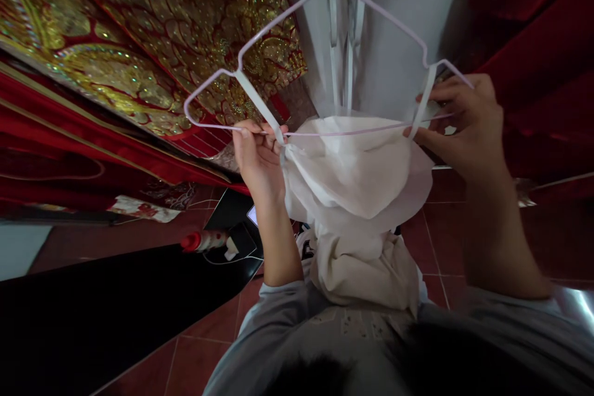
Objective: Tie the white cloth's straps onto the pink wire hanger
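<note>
1. In this room I see glittering red-and-gold cloth [223, 43] beyond the black table [116, 303].
2. Head view: a white garment [352, 167] hangs by two straps from the pale hanger [334, 134].
3. The left hand [264, 164] has its grip closed on the lower bar, beside one strap.
4. The right hand [476, 127] has its grip curled around the hanger's end, fingertips touching the other strap.

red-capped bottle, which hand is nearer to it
Left. The left hand is above and right of the bottle in the picture; the right hand is farther right, past the white cloth.
</note>
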`<state>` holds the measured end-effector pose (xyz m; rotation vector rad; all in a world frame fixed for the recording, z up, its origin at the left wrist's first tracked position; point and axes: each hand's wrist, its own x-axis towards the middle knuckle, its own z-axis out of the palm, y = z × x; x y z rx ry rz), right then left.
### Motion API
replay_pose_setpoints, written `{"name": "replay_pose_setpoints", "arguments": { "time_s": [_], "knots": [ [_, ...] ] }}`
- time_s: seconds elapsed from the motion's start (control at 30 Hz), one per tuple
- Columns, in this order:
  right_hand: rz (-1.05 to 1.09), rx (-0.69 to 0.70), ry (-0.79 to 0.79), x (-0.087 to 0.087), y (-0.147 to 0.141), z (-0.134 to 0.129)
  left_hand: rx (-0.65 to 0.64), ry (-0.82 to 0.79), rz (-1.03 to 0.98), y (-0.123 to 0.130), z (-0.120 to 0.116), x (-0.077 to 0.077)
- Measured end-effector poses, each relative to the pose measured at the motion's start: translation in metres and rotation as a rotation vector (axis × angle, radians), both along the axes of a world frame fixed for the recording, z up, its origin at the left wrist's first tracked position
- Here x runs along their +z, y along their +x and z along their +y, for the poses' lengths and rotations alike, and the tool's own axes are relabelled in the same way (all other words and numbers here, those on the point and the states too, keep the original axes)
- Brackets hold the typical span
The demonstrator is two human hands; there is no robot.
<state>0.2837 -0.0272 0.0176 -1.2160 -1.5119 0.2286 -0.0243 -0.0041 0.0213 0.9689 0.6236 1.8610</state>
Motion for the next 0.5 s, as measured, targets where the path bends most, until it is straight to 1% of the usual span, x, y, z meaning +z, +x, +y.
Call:
{"name": "replay_pose_setpoints", "arguments": {
  "time_s": [0.07,0.13,0.23,0.3,0.33,0.37,0.4,0.47,0.5],
  "knots": [
    [-0.050,-0.102,0.027,-0.007,-0.004,0.000,0.027,-0.022,0.041,0.006,-0.003,-0.003],
    [-0.139,-0.177,0.111,-0.011,-0.005,-0.002,0.043,-0.037,0.086,0.008,-0.004,-0.006],
    [-0.250,-0.258,0.357,-0.008,-0.011,-0.010,0.025,-0.034,0.112,0.007,-0.004,-0.010],
    [-0.238,-0.272,0.494,-0.002,-0.019,-0.017,0.004,-0.016,0.097,0.007,-0.004,-0.010],
    [-0.224,-0.232,0.515,0.002,-0.024,-0.020,-0.004,-0.008,0.085,0.007,-0.005,-0.010],
    [-0.213,-0.160,0.496,0.005,-0.030,-0.022,-0.007,-0.004,0.079,0.008,-0.005,-0.009],
    [-0.217,-0.067,0.433,0.007,-0.036,-0.022,-0.002,-0.010,0.081,0.009,-0.006,-0.009],
    [-0.289,0.116,0.274,0.009,-0.048,-0.020,0.031,-0.046,0.110,0.012,-0.008,-0.008],
    [-0.343,0.175,0.194,0.009,-0.052,-0.018,0.049,-0.068,0.130,0.014,-0.009,-0.008]
  ]
}}
